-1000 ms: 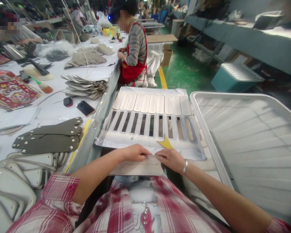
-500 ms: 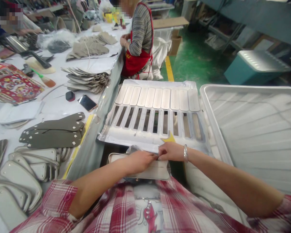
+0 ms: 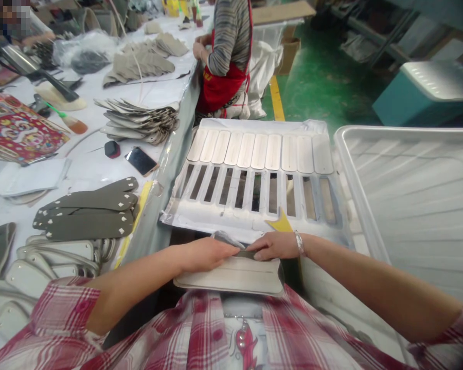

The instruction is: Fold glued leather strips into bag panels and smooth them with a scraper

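A cream-white oblong panel [image 3: 231, 275] with rounded ends and a stitched line lies in front of my body. My left hand [image 3: 208, 254] bends over its far left edge, fingers pressed together on it. From the other side my right hand [image 3: 275, 245], with a silver bracelet at the wrist, pinches at the far edge, where a grey-brown strip shows. Both sets of fingertips nearly meet there; some are hidden. Just beyond stands a white slotted rack [image 3: 212, 218] carrying a row of cream panels [image 3: 247, 150]. A yellow pointed piece [image 3: 281, 222] sticks up behind my right hand.
At left, the worktable [image 3: 146, 226] bears dark grey pieces [image 3: 88, 218], cream parts [image 3: 34, 270], a phone [image 3: 141, 161] and a fanned stack [image 3: 139, 121]. A large white bin [image 3: 416, 205] stands right. Ahead, a person in a red apron [image 3: 227, 85] works at the table.
My left hand has slid left along the panel and the fingertips have drawn slightly apart. More of the panel and the grey-brown strip shows. The view has shifted a little.
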{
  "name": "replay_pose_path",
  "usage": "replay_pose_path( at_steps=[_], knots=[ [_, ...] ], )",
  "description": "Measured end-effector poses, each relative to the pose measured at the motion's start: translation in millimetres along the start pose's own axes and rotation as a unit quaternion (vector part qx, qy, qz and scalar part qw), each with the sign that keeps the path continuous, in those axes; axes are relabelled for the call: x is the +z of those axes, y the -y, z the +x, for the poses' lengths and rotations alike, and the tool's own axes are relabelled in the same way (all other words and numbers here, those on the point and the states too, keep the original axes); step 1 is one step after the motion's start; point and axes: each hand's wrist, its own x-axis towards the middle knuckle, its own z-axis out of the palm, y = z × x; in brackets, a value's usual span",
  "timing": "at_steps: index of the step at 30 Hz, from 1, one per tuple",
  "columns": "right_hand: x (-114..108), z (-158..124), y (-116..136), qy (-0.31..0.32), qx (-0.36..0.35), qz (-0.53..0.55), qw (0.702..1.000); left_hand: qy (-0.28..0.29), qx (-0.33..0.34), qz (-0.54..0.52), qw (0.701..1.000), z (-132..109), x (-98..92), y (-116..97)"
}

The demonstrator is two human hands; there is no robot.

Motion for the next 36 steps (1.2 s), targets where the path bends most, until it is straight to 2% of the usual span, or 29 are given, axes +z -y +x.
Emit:
replay_pose_path(
  at_steps=[6, 10, 14, 17, 20, 26, 32, 34, 36],
  knots=[
    [14, 23, 10, -0.002, -0.068, -0.025, 0.997, -0.009, 0.023, 0.083, 0.996, -1, 13.8, 4],
    [20, 38, 18, 0.001, -0.048, -0.032, 0.998, -0.019, 0.032, 0.117, 0.992, -5, 16.0, 12],
    [18, 42, 25, 0.022, -0.046, -0.021, 0.998, -0.01, 0.05, 0.07, 0.996, -26, 8.9, 26],
    [18, 48, 30, 0.034, -0.04, -0.01, 0.999, -0.014, 0.028, 0.019, 0.999, -50, 5.2, 38],
    [22, 63, 35, 0.033, -0.04, -0.025, 0.998, -0.035, 0.011, 0.009, 0.999, -66, 9.7, 45],
    [32, 99, 53, 0.019, -0.071, -0.048, 0.996, -0.049, 0.022, 0.043, 0.998, -77, 18.9, 51],
    [40, 138, 86, 0.006, -0.07, -0.123, 0.99, -0.061, -0.042, 0.098, 0.992, -108, 17.1, 49],
    [41, 144, 91, 0.011, -0.065, -0.134, 0.989, -0.061, -0.052, 0.137, 0.987, -112, 19.2, 45],
    [39, 138, 87, 0.017, -0.067, -0.126, 0.99, -0.076, -0.052, 0.174, 0.98, -110, 22.8, 40]
  ],
)
